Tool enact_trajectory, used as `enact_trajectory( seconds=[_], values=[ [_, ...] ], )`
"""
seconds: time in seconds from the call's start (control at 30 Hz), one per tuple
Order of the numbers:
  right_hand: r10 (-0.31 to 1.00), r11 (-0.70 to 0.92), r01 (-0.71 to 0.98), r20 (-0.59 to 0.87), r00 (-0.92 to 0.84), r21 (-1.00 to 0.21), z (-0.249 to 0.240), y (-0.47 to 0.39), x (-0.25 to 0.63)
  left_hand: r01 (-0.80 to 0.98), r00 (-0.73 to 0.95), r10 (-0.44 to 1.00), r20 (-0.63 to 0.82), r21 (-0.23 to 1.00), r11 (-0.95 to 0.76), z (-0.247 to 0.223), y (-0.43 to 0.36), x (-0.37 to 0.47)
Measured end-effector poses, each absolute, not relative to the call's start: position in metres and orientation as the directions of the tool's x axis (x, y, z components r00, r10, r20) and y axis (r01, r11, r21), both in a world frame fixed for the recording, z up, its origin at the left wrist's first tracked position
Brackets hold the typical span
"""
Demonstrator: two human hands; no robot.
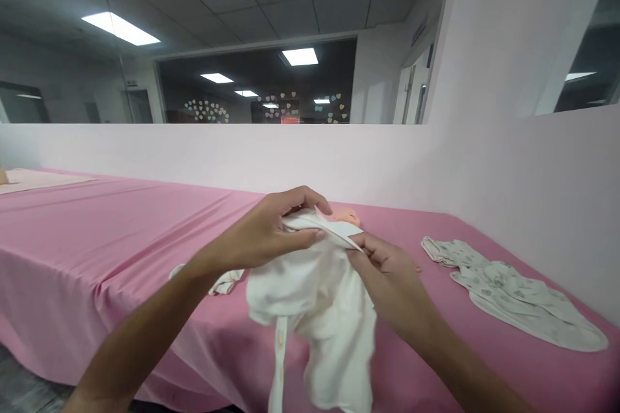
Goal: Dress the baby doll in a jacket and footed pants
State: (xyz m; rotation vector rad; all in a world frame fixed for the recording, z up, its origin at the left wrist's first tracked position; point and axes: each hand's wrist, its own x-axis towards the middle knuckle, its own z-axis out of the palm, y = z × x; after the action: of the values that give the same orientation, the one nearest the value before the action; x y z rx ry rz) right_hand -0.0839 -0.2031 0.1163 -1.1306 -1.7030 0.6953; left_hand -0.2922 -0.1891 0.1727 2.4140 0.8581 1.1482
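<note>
Left hand [278, 232] at eleven o'clock and right hand [390, 271] at two pinch the white garment [336, 316] by its edge. This grip presumably lets it hang.

Above the pink cover [145, 219], my fingers [303, 194] grip a white garment [285, 287] of thin-looking matt cloth, softly creased. The pink cover itself is matt cloth, smooth on top and rucked along its front. On the pink cover's right side, the printed garment [513, 296] is matt, wrinkled cloth. Behind the pink cover, the wall [290, 154] is smooth; above that cover, the window pane [217, 6] is glossy glass.
</note>
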Motion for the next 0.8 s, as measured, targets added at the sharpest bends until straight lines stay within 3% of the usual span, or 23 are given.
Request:
enact_trajectory(
  seconds=[0.2, 0.3, 0.43, 0.5, 0.7, 0.8],
  values=[
    [0.91, 0.413, 0.371, 0.366, -0.193, -0.832, 0.124, -0.205, -0.063, 0.419, 0.597, 0.719, 0.356, 0.626, -0.657, 0.177, -0.173, -0.33],
    [0.917, 0.394, 0.344, 0.336, -0.218, -0.852, 0.128, -0.207, -0.062, 0.376, 0.594, 0.73, 0.336, 0.687, -0.622, 0.173, -0.166, -0.339],
    [0.92, 0.39, 0.334, 0.381, -0.094, -0.858, 0.136, -0.209, -0.063, 0.367, 0.59, 0.735, 0.335, 0.699, -0.614, 0.17, -0.162, -0.34],
    [0.917, 0.394, 0.307, 0.394, -0.062, -0.866, 0.14, -0.21, -0.062, 0.43, 0.59, 0.735, 0.334, 0.641, -0.636, 0.169, -0.164, -0.337],
    [0.876, 0.462, 0.21, 0.481, 0.044, -0.861, 0.15, -0.213, -0.053, 0.716, 0.519, 0.763, 0.385, 0.291, -0.634, 0.158, -0.167, -0.331],
    [0.861, 0.48, 0.2, 0.502, 0.078, -0.854, 0.156, -0.212, -0.047, 0.74, 0.463, 0.754, 0.466, 0.265, -0.619, 0.151, -0.157, -0.335]
  ],
)
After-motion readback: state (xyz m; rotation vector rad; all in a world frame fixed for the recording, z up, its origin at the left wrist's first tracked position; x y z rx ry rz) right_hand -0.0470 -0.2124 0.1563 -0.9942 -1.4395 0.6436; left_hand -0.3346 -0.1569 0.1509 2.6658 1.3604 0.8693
